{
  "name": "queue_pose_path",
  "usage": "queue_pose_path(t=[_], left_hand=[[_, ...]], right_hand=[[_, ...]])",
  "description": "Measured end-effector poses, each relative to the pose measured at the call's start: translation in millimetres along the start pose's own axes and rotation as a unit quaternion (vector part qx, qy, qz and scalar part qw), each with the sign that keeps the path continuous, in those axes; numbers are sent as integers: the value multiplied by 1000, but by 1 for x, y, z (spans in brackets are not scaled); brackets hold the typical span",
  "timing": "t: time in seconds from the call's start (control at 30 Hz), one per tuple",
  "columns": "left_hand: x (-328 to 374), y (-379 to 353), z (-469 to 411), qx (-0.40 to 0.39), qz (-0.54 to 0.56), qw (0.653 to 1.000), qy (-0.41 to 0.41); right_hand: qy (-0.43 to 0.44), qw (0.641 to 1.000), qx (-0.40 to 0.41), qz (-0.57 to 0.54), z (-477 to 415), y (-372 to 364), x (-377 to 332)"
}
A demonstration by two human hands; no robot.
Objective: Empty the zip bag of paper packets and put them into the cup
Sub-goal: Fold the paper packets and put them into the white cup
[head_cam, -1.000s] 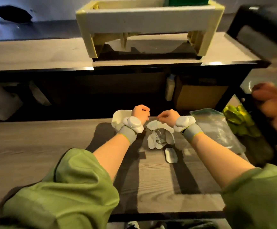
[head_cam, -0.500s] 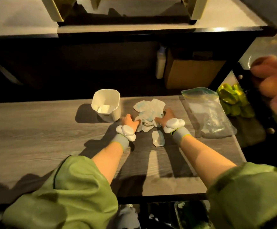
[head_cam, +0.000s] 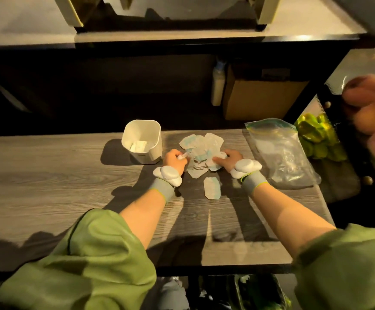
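A pile of white and pale-blue paper packets (head_cam: 201, 145) lies on the grey wooden table (head_cam: 48, 175). My left hand (head_cam: 174, 161) is at the pile's left edge, fingers closed on a packet. My right hand (head_cam: 230, 158) rests on the pile's right edge, fingers pinching packets. One packet (head_cam: 212, 187) lies apart, nearer to me. A white square cup (head_cam: 142, 140) stands upright left of the pile with at least one packet inside. The clear zip bag (head_cam: 280, 153) lies flat to the right, seemingly empty.
A green crumpled object (head_cam: 318, 136) sits beyond the table's right edge. Another person's blurred hand (head_cam: 372, 113) is at the far right. A cardboard box (head_cam: 260, 97) and a white bottle (head_cam: 218, 86) stand under the shelf behind.
My view has tilted down. Both hands dropped from above the pile onto it and now close on packets at its two sides.
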State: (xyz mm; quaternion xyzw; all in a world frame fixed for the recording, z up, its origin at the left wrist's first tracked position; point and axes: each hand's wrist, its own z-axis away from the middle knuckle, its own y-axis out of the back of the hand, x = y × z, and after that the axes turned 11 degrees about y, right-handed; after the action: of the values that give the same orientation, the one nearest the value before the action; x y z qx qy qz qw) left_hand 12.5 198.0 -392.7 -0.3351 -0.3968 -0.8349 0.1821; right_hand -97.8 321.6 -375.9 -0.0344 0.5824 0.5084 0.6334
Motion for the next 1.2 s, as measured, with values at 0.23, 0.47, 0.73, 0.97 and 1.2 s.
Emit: queue_pose_path(t=[0.23,0.47,0.73,0.97,1.2], left_hand=[[18,15,15,-8,73,996,-60],[43,17,36,-155,240,958,25],[47,25,53,-258,307,908,120],[24,16,53,-235,324,901,167],[-9,10,41,-210,286,912,207]], right_hand=[[88,988,-113,-57,11,14,-33],[164,977,-85,-104,16,21,-56],[185,975,-65,-106,13,17,-55],[49,993,-105,-20,15,3,-25],[107,937,-185,276,28,-22,3]])
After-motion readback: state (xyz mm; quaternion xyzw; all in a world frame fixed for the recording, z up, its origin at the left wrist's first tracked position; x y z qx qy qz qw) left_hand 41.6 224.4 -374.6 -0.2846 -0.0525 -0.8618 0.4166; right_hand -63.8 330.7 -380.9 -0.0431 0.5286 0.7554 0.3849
